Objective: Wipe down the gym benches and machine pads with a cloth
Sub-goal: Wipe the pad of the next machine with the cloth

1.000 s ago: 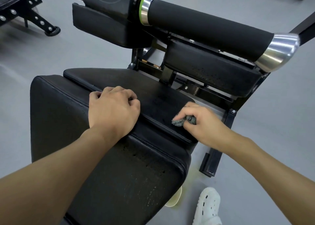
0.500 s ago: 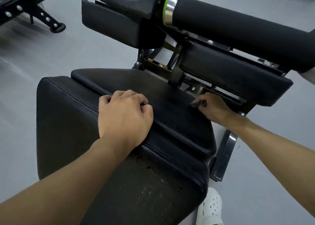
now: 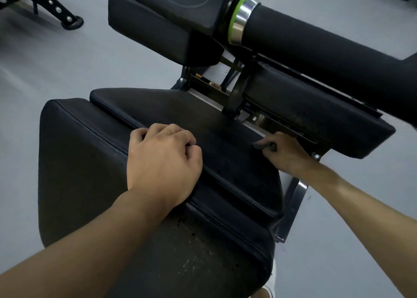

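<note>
While the right hand (image 3: 287,154) pinches the cloth (image 3: 264,146) against the far right edge of the seat pad (image 3: 180,112), I treat this step as an edge wipe. The cloth is a small dark wad bunched under the fingertips. It touches the pad just beside the metal frame (image 3: 282,126). The left hand (image 3: 162,160) rests on the seam between the seat pad and the lower pad (image 3: 79,166), fingers curled into a fist. It holds nothing that I can see, and I judge it to be a brace.

Recommended execution, in my judgement:
1. Spread the wad wider, because a bunched cloth covers only a narrow strip.
2. Press down evenly and draw the stroke along the piping, not across it.
3. Keep the knuckles clear of the frame bolts and the bracket edge.
4. Overlap each pass toward the left hand, then move the brace to expose the covered area.
5. The roller pad (image 3: 316,49) and the thigh pad (image 3: 316,108) look untouched, so schedule them next.

No bottle, bucket or other container shows in this view, so I can report no contents.
</note>
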